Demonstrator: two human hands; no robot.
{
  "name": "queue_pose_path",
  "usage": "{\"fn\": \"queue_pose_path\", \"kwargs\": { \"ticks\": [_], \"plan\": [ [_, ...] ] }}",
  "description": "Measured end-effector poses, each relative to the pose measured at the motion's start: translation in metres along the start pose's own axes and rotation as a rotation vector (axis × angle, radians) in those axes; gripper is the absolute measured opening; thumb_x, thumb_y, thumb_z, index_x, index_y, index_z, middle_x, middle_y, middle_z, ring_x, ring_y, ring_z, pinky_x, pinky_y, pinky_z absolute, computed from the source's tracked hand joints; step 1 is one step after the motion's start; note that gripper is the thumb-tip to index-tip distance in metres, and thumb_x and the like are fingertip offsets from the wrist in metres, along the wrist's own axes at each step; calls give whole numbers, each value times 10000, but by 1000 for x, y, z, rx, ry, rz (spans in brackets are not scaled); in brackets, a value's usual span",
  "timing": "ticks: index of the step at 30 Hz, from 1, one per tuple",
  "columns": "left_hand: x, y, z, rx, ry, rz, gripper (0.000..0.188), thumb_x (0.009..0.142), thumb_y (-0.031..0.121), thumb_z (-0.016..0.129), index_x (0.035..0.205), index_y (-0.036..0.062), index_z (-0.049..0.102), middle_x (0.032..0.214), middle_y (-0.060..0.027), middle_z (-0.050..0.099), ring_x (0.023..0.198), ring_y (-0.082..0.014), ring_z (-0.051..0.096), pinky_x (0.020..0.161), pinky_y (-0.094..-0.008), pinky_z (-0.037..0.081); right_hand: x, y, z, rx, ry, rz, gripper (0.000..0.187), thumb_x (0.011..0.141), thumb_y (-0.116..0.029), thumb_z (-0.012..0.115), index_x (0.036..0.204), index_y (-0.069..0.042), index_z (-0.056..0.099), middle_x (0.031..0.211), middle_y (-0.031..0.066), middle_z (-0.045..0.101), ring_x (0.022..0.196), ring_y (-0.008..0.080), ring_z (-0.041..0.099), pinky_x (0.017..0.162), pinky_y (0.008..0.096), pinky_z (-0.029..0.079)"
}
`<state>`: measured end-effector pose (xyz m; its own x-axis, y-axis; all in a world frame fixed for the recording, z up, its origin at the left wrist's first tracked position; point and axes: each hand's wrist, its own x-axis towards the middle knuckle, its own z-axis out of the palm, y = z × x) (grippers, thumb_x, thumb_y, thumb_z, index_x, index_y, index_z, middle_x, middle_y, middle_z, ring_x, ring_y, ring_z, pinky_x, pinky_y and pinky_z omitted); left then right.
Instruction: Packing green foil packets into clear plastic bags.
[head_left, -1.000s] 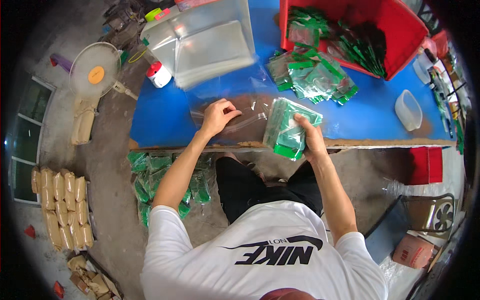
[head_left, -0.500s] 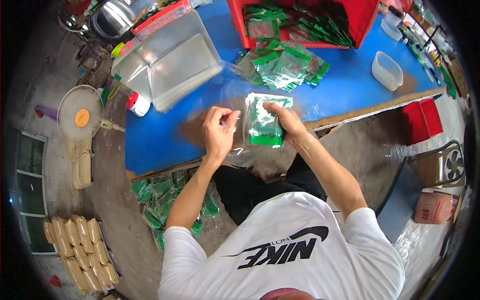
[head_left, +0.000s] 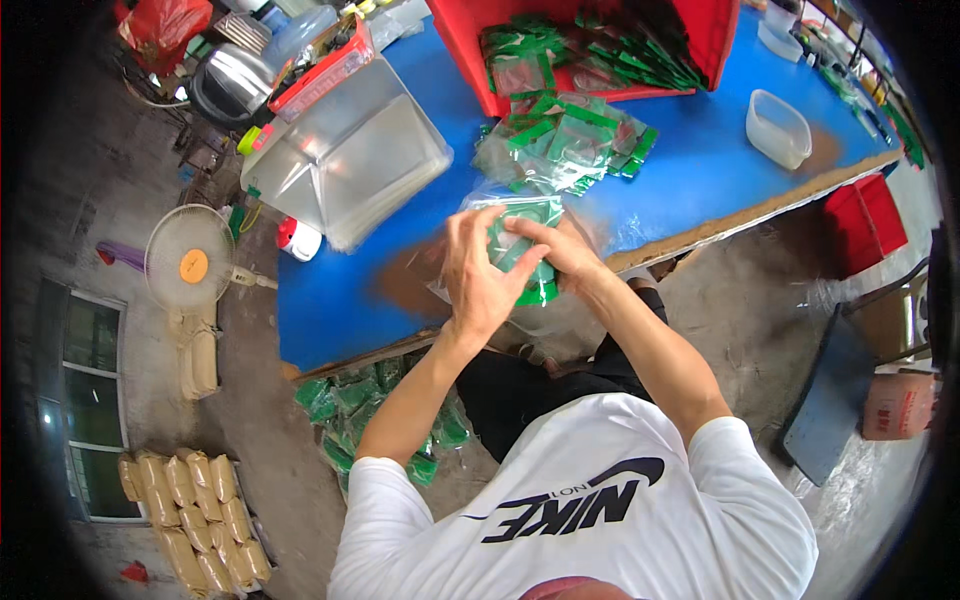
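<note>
Near the table's front edge, my right hand [head_left: 566, 252] grips a stack of flat green-and-clear packets [head_left: 541, 292], thumb across the top face. My left hand [head_left: 482, 272] closes over the stack's left side, its fingers bent and its thumb pointing toward the right hand. Thin clear plastic [head_left: 436, 290] spreads around the stack; the hands hide much of both. Just beyond lies a loose pile of similar packets [head_left: 570, 140], spilling in front of a red bin [head_left: 462, 50] that holds more of them.
Clear plastic sheets or bags [head_left: 385, 160] are piled at the left on the blue table [head_left: 340, 310], beside a red-and-white bottle [head_left: 299, 239]. An empty clear tub [head_left: 778, 130] stands right. Green bundles [head_left: 350, 410] lie on the floor below; a fan [head_left: 190, 262] stands left.
My left hand has moved right, from beside the stack onto it. The clear plastic now lies around the stack. The whole view has shifted slightly.
</note>
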<state>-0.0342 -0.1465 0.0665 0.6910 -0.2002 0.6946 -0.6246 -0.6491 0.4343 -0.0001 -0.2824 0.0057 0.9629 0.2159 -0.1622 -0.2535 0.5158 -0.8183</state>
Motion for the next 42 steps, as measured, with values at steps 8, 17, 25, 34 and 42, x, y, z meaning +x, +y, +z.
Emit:
{"fn": "queue_pose_path", "kwargs": {
  "ticks": [8, 17, 25, 34, 42],
  "plan": [
    [40, -13, -7, 194, 35, -220, 669, 687, 149, 854, 1303, 119, 594, 1036, -125, 498, 982, -308, 570, 805, -418, 479, -6, -20, 2, 50, 62, 302, 464, 817, -263, 783, 1164, -12, 603, 1022, 100, 690, 850, 194, 695, 736, 370, 601],
    [40, 16, 2, 157, -69, 17, 108, 776, 133, 779, 788, 66, 694, 909, -114, 583, 789, -311, 617, 664, -408, 500, 3, -14, -3, 54, 142, 119, 369, 839, -263, 754, 1111, -39, 645, 988, 72, 694, 868, 174, 674, 711, 358, 576],
    [-4, 79, 38, 26, -353, 9, 220, 820, 67, 683, 956, 1, 524, 1003, -174, 541, 765, -409, 643, 661, -479, 560, -9, -19, 2, -457, 63, -266, 320, 889, -177, 657, 1172, -28, 682, 1074, 96, 660, 990, 202, 638, 870, 316, 510],
    [60, 65, -41, -389, -976, -18, 637, 783, 14, 698, 1373, 45, 460, 1249, -189, 532, 1089, -287, 622, 952, -401, 481, -7, -4, 8, -768, -205, -740, 383, 872, -164, 700, 1232, -65, 616, 1213, 86, 596, 1108, 179, 587, 919, 338, 507],
    [25, 74, -13, 117, -329, 145, 432, 762, 4, 703, 1177, 59, 596, 1056, -141, 581, 943, -342, 618, 806, -435, 517, 32, 9, 19, -60, -42, -348, 440, 786, -221, 838, 1109, 1, 637, 1030, 92, 686, 909, 141, 626, 816, 341, 528]
  ]
}}
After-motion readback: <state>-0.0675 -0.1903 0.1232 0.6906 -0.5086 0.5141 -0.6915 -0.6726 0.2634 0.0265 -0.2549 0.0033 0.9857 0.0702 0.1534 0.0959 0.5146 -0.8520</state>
